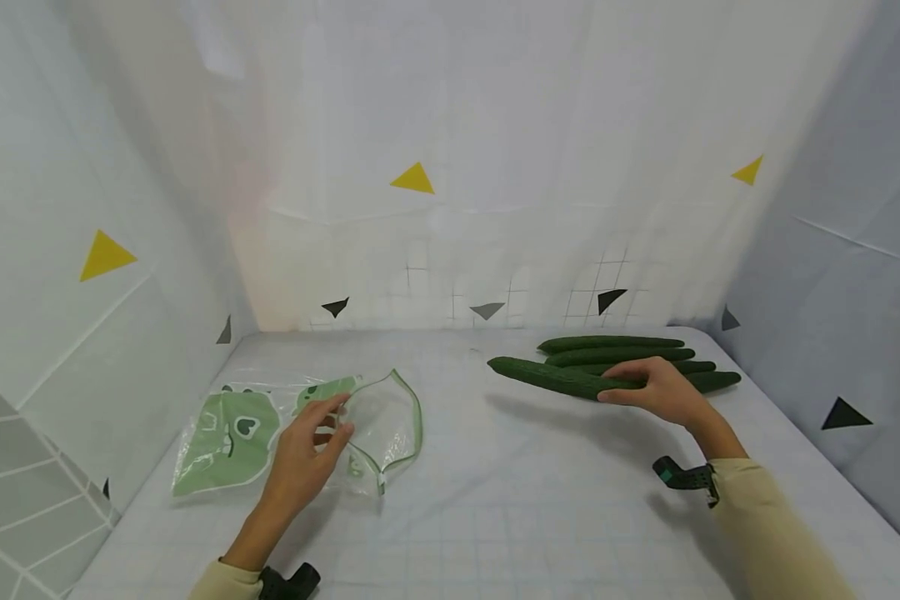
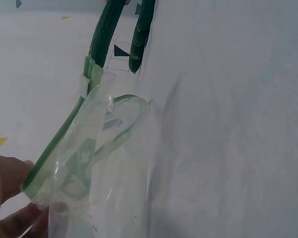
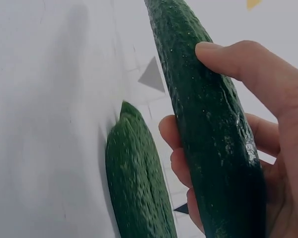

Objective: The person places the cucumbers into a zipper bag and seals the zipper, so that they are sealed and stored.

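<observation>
On the left of the head view lies a clear zip bag (image 1: 225, 446) with a green cartoon face print. Its green-edged mouth (image 1: 418, 425) gapes toward the right, with a slider at the near corner. My left hand (image 1: 303, 454) pinches the bag's rim between thumb and fingers, as the left wrist view shows at the green zip strip (image 2: 57, 141). My right hand (image 1: 663, 390) grips a long dark green cucumber (image 1: 547, 377), lifted above the table and pointing left. In the right wrist view, thumb and fingers wrap the cucumber (image 3: 208, 119).
Other cucumbers (image 1: 607, 342) lie side by side at the back right of the white table (image 1: 495, 533), just behind my right hand. White sheets (image 1: 495, 125) with yellow and dark triangles enclose the table at the back and sides.
</observation>
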The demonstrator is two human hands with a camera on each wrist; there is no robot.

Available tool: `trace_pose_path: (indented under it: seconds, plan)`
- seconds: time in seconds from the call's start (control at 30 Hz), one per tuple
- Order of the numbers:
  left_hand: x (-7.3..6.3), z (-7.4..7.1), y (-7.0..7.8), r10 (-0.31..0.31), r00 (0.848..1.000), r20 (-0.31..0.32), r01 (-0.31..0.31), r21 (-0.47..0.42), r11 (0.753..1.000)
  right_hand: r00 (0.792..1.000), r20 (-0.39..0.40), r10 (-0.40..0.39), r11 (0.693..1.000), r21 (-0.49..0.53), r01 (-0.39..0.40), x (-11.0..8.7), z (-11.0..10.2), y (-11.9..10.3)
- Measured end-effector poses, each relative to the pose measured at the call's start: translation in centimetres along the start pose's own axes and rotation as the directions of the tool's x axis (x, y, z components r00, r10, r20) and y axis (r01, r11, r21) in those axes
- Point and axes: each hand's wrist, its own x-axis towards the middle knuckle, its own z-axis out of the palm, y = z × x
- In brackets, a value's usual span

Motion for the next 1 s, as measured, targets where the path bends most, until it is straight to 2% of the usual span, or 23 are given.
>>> trace_pose_path:
  seconds: [0.27,0.77,1.0]
  plan:
    - [-0.1,0.1,0.3,-0.008,1.000,-0.021,0.008,-0.002,1.000,1.000,0.007,-0.016,1.000,-0.004,0.016,0.9,1.2,-1.2]
    - [-0.1,0.0,1.0,-0.113,0.993,-0.029,0.111,-0.060,0.992,0.996,0.032,-0.079,0.996,0.035,0.078,2.4,3.5,-4.1]
    - [-0.1,0.2,1.1,-0.127,0.991,-0.034,0.124,-0.074,0.990,0.992,0.049,-0.116,0.993,0.036,0.114,3.0,5.1,-5.1]
